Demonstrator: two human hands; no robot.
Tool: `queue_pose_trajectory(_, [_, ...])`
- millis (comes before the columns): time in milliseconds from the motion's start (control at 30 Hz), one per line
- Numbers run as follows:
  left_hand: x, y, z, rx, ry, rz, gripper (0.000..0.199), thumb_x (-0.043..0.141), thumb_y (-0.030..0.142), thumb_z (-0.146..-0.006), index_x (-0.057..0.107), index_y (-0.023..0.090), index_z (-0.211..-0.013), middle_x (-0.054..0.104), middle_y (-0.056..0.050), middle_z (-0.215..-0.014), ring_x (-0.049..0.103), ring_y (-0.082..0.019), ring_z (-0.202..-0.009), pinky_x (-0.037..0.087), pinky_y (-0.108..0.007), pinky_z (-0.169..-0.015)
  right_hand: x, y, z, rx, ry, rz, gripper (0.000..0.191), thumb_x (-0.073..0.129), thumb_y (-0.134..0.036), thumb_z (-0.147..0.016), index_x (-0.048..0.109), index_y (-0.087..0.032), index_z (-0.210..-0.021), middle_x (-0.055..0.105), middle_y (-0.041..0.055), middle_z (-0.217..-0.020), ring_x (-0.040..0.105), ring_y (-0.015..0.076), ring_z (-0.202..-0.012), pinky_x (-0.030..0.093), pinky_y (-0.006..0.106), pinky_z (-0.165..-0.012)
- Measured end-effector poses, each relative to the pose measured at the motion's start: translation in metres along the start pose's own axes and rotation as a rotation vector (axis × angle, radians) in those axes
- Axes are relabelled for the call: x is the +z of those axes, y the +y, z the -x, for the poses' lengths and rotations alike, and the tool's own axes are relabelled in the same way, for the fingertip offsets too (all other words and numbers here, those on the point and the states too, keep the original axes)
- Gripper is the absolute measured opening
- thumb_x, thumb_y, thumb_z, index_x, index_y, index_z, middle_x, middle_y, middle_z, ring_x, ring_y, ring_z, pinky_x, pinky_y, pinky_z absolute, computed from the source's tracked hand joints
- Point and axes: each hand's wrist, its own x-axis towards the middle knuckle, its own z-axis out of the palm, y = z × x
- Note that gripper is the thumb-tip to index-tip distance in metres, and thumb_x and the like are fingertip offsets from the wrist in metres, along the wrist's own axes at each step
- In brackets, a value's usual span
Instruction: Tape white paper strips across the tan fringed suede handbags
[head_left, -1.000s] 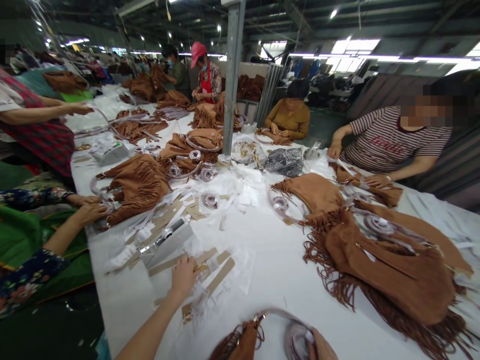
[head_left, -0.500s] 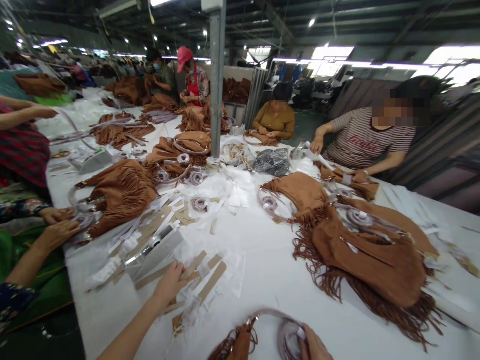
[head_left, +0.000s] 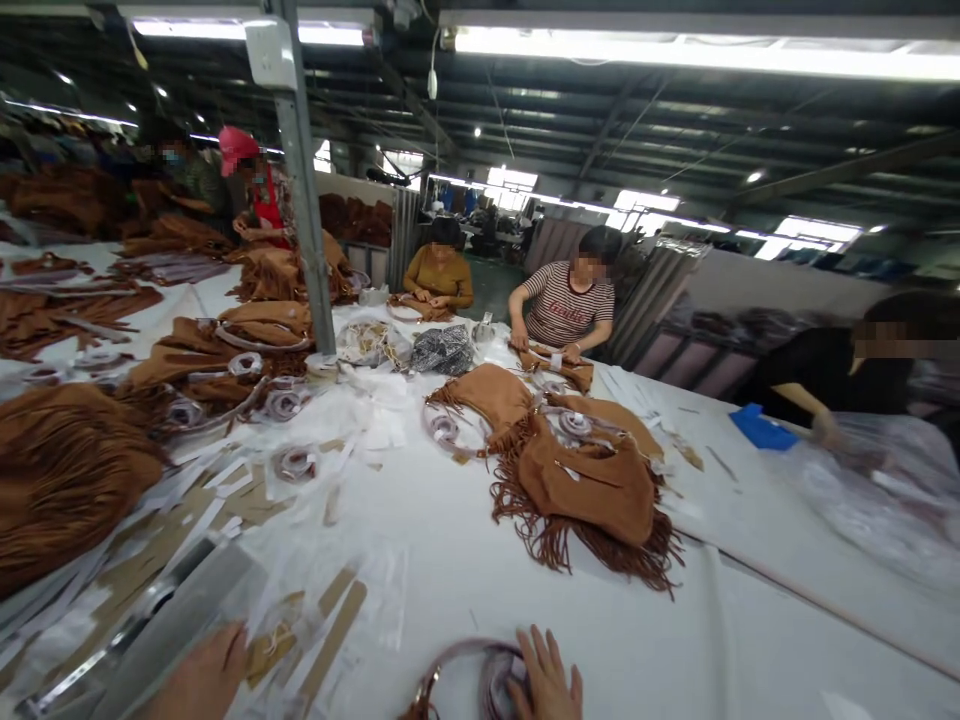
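My right hand (head_left: 547, 680), fingers spread, rests at the side of a coiled wrapped strap (head_left: 499, 680) at the bottom middle. The strap arcs left to a metal fitting on a brown fringed piece (head_left: 420, 708), mostly cut off by the lower edge. My left hand (head_left: 206, 672) is blurred at the lower left, over the edge of a grey metal box (head_left: 176, 620); its fingertips are hard to make out. Beside it lie cardboard strips (head_left: 336, 640) and a tan packet with white string (head_left: 276, 640).
Brown fringed bags (head_left: 592, 475) lie right of centre, and a large one (head_left: 67, 480) at the left. A metal post (head_left: 304, 200) rises behind. Several people work around the table; one at the right handles clear plastic (head_left: 892, 490).
The view has swung right and up, so things appear farther left. My right hand has spread its fingers beside the coil. My left hand now appears nearer the metal box.
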Motion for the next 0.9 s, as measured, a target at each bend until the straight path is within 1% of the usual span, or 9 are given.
queue_pose_trajectory(100, [0.002, 0.054, 0.036, 0.109, -0.182, 0.534, 0.035, 0.045, 0.053, -0.078, 0.062, 0.023, -0.077, 0.068, -0.001, -0.080, 0.061, -0.022, -0.084, 0.047, -0.030, -0.079, -0.014, -0.049, 0.025, 0.073, -0.027, -0.420, 0.054, 0.056, -0.054, -0.077, 0.060, -0.023, -0.122, 0.049, 0.0113, -0.137, 0.036, 0.0339, -0.132, 0.022, 0.058, -0.109])
queue_pose_trajectory(200, [0.024, 0.124, 0.087, -0.019, -0.687, 1.063, 0.048, 0.063, 0.066, -0.064, 0.060, 0.018, -0.069, 0.056, 0.001, -0.061, 0.052, -0.015, -0.059, 0.040, -0.024, -0.056, -0.015, -0.099, 0.054, 0.335, -0.391, -1.048, 0.062, 0.045, -0.070, -0.080, 0.064, -0.021, -0.113, 0.062, 0.0134, -0.119, 0.055, 0.0292, -0.115, 0.042, 0.048, -0.098])
queue_pose_trajectory(267, [0.042, 0.161, 0.119, -0.122, -0.927, 1.272, 0.051, 0.071, 0.066, -0.058, 0.060, 0.016, -0.067, 0.052, 0.001, -0.058, 0.048, -0.012, -0.055, 0.036, -0.023, -0.054, -0.011, -0.122, 0.070, 0.436, -0.528, -1.370, 0.064, 0.045, -0.074, -0.079, 0.066, -0.019, -0.106, 0.068, 0.0121, -0.102, 0.063, 0.0265, -0.098, 0.050, 0.041, -0.084])
queue_pose_trajectory(400, [0.072, 0.192, 0.159, -0.226, -1.091, 1.455, 0.051, 0.081, 0.059, -0.051, 0.064, 0.015, -0.071, 0.051, 0.002, -0.055, 0.046, -0.010, -0.054, 0.030, -0.020, -0.052, -0.011, -0.131, 0.082, 0.548, -0.344, -1.548, 0.051, 0.070, -0.063, -0.067, 0.069, -0.018, -0.091, 0.066, 0.0040, -0.075, 0.061, 0.0178, -0.071, 0.048, 0.027, -0.063])
queue_pose_trajectory(533, [0.095, 0.198, 0.166, -0.133, -1.212, 1.325, 0.050, 0.073, 0.061, -0.061, 0.063, 0.014, -0.072, 0.053, 0.001, -0.055, 0.041, -0.008, -0.051, 0.027, -0.021, -0.051, -0.020, -0.104, 0.085, 0.648, -0.238, -1.525, 0.052, 0.077, -0.059, -0.059, 0.069, -0.015, -0.083, 0.058, 0.0000, -0.061, 0.049, 0.0102, -0.053, 0.039, 0.020, -0.049])
queue_pose_trajectory(600, [0.099, 0.204, 0.161, 0.037, -1.128, 1.086, 0.048, 0.063, 0.061, -0.071, 0.062, 0.014, -0.066, 0.055, 0.000, -0.056, 0.044, -0.010, -0.051, 0.029, -0.023, -0.052, -0.022, -0.085, 0.086, 0.669, -0.162, -1.480, 0.056, 0.073, -0.067, -0.059, 0.066, -0.014, -0.077, 0.054, -0.0011, -0.055, 0.044, 0.0098, -0.047, 0.036, 0.022, -0.045])
queue_pose_trajectory(767, [0.098, 0.238, 0.121, 0.534, -0.511, 0.433, 0.018, 0.052, 0.032, -0.084, 0.064, 0.020, -0.087, 0.065, -0.003, -0.092, 0.055, -0.019, -0.092, 0.041, -0.031, -0.086, -0.024, -0.035, 0.089, 0.742, 0.044, -1.059, 0.056, 0.062, -0.075, -0.059, 0.052, -0.020, -0.055, 0.043, -0.0038, -0.042, 0.034, 0.0096, -0.039, 0.025, 0.024, -0.038])
queue_pose_trajectory(833, [0.102, 0.254, 0.102, 0.690, -0.424, 0.171, 0.027, 0.052, 0.029, -0.084, 0.059, 0.022, -0.109, 0.060, -0.006, -0.110, 0.051, -0.023, -0.106, 0.038, -0.036, -0.095, -0.025, -0.024, 0.091, 0.718, 0.008, -0.983, 0.054, 0.062, -0.073, -0.059, 0.054, -0.019, -0.054, 0.047, -0.0024, -0.044, 0.037, 0.0104, -0.041, 0.027, 0.024, -0.039])
queue_pose_trajectory(900, [0.111, 0.268, 0.086, 0.805, -0.446, -0.029, 0.044, 0.058, 0.029, -0.080, 0.050, 0.021, -0.123, 0.056, -0.009, -0.118, 0.048, -0.027, -0.111, 0.038, -0.040, -0.096, -0.023, -0.019, 0.093, 0.738, -0.029, -0.979, 0.054, 0.065, -0.071, -0.057, 0.054, -0.018, -0.052, 0.047, -0.0019, -0.043, 0.037, 0.0096, -0.041, 0.026, 0.023, -0.039])
